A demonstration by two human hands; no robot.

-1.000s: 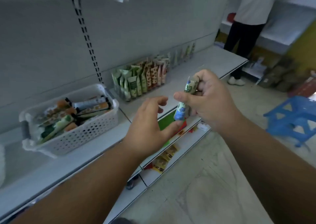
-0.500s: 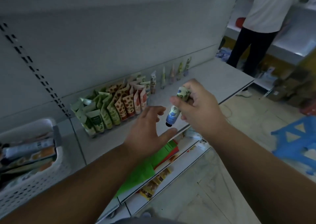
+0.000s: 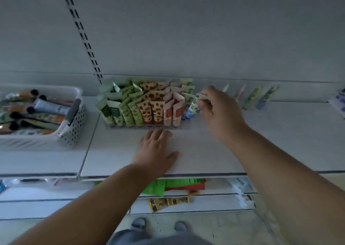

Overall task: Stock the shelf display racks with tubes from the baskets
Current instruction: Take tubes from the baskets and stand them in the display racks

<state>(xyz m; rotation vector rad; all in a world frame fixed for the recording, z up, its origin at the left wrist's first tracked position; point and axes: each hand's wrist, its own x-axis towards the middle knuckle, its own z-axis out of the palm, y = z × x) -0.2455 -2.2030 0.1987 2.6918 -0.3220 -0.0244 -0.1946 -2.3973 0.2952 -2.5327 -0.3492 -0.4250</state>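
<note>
Tube (image 3: 193, 108) with the blue-and-green print sits pinched by its crimped top in your right hand (image 3: 217, 112), cap pointing down, at the right end of the clear display rack (image 3: 147, 126). Holding it from the top looks meant to let the cap drop straight into the open slot beside the pink tubes (image 3: 172, 112). Your left hand (image 3: 155, 151) lies flat and relaxed on the shelf (image 3: 280, 142) just near of the rack, holding nothing, probably bracing you or ready to steady the rack. Far left, the white basket (image 3: 71, 130) holds more tubes lying on their sides, kept close for the next pick. A few loose tubes (image 3: 252, 97) lean against the back wall to the right.
</note>
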